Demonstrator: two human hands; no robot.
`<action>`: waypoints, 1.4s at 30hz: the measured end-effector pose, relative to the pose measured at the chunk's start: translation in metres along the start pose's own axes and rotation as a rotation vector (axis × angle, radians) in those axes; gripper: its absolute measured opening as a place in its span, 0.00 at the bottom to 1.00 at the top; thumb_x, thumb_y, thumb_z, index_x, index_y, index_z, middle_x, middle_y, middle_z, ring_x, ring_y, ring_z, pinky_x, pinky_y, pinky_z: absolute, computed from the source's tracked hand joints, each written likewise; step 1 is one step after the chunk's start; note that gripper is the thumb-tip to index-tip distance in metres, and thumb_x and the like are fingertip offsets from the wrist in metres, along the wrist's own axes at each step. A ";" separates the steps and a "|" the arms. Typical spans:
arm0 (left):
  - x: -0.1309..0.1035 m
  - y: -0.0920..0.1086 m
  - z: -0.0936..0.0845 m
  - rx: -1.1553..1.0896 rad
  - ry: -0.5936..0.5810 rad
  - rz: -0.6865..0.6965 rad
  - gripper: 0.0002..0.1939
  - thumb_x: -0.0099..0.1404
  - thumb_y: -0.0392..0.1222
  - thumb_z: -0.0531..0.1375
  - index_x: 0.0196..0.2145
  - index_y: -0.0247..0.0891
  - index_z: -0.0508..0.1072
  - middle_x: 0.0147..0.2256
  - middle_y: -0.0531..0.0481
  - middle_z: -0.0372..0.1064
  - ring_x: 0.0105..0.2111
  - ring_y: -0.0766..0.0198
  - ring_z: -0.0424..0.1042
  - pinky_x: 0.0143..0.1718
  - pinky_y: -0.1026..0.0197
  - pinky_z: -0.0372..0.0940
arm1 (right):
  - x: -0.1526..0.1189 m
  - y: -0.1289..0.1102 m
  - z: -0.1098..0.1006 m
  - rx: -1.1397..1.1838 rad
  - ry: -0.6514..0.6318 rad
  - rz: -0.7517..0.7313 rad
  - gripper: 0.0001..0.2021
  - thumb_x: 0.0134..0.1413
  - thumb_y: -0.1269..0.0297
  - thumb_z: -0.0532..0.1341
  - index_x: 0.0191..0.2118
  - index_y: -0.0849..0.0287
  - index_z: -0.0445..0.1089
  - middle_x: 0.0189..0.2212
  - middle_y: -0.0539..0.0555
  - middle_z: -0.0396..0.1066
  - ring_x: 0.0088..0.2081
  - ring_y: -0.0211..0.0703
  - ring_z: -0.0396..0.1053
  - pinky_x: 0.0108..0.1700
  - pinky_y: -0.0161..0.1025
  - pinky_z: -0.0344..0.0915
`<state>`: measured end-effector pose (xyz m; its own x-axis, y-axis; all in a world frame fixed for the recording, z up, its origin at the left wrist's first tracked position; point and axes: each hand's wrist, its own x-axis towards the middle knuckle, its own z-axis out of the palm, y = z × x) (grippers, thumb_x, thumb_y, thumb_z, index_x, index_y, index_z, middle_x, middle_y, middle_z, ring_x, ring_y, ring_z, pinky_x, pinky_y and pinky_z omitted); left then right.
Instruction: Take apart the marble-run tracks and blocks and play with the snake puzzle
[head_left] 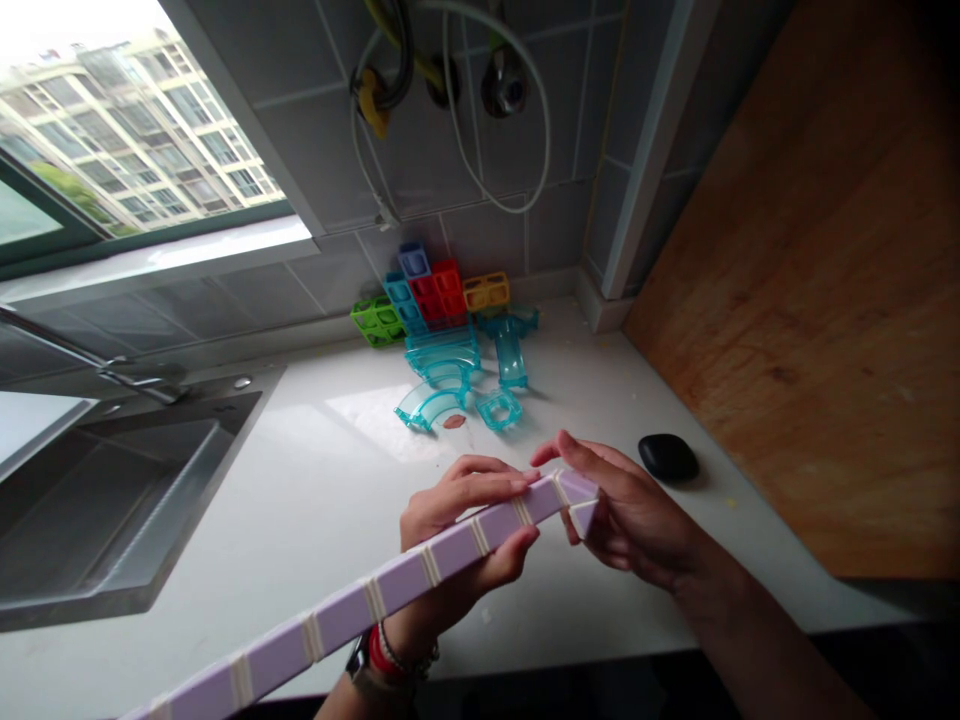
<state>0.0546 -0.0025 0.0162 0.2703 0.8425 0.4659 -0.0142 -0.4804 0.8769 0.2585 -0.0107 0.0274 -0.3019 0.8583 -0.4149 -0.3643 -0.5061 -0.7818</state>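
A long segmented purple and white strip (341, 612) runs from the lower left up to the middle right, over the counter. My left hand (469, 530) is wrapped round it near its upper end, thumb on the near side and fingers on the far side. The last pieces bend into a small angled tip. At that tip is my right hand (630, 510), its thumb raised and its lower fingers partly behind the end piece.
Translucent teal track pieces (442, 355) lie on the white counter (315, 510), near red (440, 290), green (379, 320) and yellow blocks (486, 292). A black object (667, 457) lies right; a sink (172, 500) is left, a wooden board (817, 300) far right.
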 end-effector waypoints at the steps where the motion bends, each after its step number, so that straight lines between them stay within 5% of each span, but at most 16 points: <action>1: 0.000 0.000 -0.002 0.020 0.053 -0.035 0.18 0.61 0.32 0.71 0.48 0.43 0.83 0.45 0.44 0.83 0.45 0.54 0.79 0.48 0.54 0.74 | 0.000 0.001 0.000 -0.002 0.004 -0.074 0.24 0.67 0.39 0.57 0.50 0.57 0.69 0.19 0.49 0.73 0.12 0.31 0.55 0.12 0.27 0.56; 4: 0.001 0.002 -0.007 0.119 0.244 -0.140 0.14 0.65 0.35 0.70 0.48 0.44 0.82 0.45 0.47 0.83 0.44 0.57 0.81 0.49 0.59 0.75 | 0.001 0.004 0.004 -0.094 0.033 -0.335 0.22 0.66 0.43 0.63 0.53 0.56 0.69 0.30 0.51 0.76 0.22 0.35 0.68 0.24 0.32 0.71; 7: 0.002 0.004 -0.009 0.176 0.287 -0.146 0.12 0.65 0.37 0.70 0.47 0.43 0.82 0.44 0.49 0.83 0.43 0.58 0.82 0.49 0.61 0.75 | 0.000 0.008 0.009 -0.255 0.087 -0.445 0.20 0.60 0.50 0.71 0.52 0.54 0.72 0.35 0.50 0.73 0.29 0.37 0.71 0.29 0.33 0.74; 13: 0.001 0.003 -0.002 0.209 0.206 -0.084 0.15 0.62 0.35 0.72 0.48 0.41 0.82 0.44 0.46 0.83 0.43 0.57 0.81 0.43 0.62 0.75 | -0.001 0.011 0.009 -0.489 0.233 -0.499 0.12 0.60 0.54 0.70 0.41 0.57 0.76 0.32 0.52 0.73 0.31 0.40 0.69 0.29 0.34 0.72; 22: 0.000 0.003 -0.002 0.236 0.200 -0.133 0.16 0.62 0.37 0.72 0.48 0.42 0.83 0.41 0.46 0.84 0.37 0.59 0.82 0.37 0.64 0.75 | 0.003 0.003 -0.004 -0.582 0.070 -0.478 0.11 0.66 0.53 0.64 0.43 0.56 0.74 0.35 0.53 0.74 0.32 0.41 0.73 0.33 0.37 0.74; 36: 0.002 0.006 0.001 0.153 0.266 -0.239 0.12 0.60 0.42 0.74 0.42 0.40 0.84 0.37 0.45 0.85 0.27 0.59 0.82 0.29 0.62 0.77 | 0.002 0.004 -0.003 -0.613 0.091 -0.512 0.10 0.65 0.55 0.65 0.40 0.57 0.74 0.30 0.52 0.74 0.32 0.44 0.74 0.35 0.38 0.72; 42: -0.002 -0.003 -0.009 -0.192 0.257 -0.405 0.12 0.63 0.45 0.72 0.42 0.36 0.82 0.33 0.46 0.82 0.27 0.60 0.81 0.30 0.60 0.77 | -0.003 0.000 -0.007 -0.641 -0.012 -0.540 0.10 0.67 0.57 0.64 0.47 0.56 0.76 0.35 0.53 0.73 0.36 0.44 0.74 0.38 0.39 0.73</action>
<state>0.0457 -0.0005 0.0135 0.0457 0.9960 0.0774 -0.1400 -0.0703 0.9877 0.2651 -0.0128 0.0255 -0.2401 0.9661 0.0949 0.1087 0.1240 -0.9863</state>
